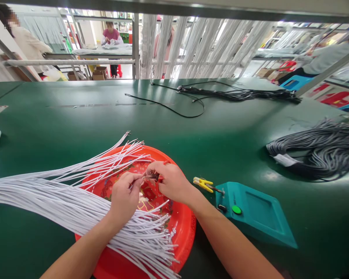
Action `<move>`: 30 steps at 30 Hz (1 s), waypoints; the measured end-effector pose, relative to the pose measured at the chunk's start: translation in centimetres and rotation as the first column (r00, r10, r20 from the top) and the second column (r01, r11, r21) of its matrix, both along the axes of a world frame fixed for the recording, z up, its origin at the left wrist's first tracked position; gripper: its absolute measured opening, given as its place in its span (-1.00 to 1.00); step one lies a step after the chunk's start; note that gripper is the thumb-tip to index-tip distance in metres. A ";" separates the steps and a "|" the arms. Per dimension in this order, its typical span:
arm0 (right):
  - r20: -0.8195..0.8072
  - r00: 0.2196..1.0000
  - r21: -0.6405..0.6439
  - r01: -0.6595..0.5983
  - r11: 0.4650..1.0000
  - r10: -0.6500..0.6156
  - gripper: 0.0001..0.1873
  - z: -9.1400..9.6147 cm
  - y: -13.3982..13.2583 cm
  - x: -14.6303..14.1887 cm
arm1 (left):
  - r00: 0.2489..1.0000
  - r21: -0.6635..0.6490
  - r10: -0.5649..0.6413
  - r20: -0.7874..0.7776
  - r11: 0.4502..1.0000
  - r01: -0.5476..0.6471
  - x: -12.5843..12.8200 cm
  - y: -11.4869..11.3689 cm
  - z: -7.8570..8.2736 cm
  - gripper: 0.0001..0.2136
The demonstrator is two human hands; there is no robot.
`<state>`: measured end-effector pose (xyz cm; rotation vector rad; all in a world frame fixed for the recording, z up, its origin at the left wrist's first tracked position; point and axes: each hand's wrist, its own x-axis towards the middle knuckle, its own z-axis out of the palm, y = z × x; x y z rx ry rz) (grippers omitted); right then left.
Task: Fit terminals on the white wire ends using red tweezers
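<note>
My left hand is closed in a pinch on the end of a thin white wire above a red plastic basin. My right hand is closed too, its fingertips meeting the left hand's over a small dark part I cannot name. A large bundle of white wires fans from the left edge across the basin, with bare ends lying over its rim.
A teal box with a green button sits right of the basin, yellow snips beside it. Grey cable coil lies at right, black cables at the back of the green table. Other people work at distant benches.
</note>
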<state>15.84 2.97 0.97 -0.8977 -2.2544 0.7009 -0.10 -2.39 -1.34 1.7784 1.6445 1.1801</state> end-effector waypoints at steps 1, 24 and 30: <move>0.012 1.000 -0.010 0.011 1.000 -0.010 -0.79 0.2 -0.1 0.0 | 1.000 0.007 0.004 -0.020 1.000 -0.004 0.0 -0.1 0.1 -0.86; -0.309 0.951 -0.585 -0.192 0.788 0.003 -0.81 -0.1 1.4 0.9 | 0.976 0.028 -0.187 0.109 0.982 0.185 -0.2 0.1 0.2 -0.87; -0.377 0.876 -0.519 0.070 0.852 -0.301 -0.81 0.1 0.9 -0.1 | 0.983 0.049 -0.108 0.150 0.994 0.102 -0.2 0.2 0.0 -0.88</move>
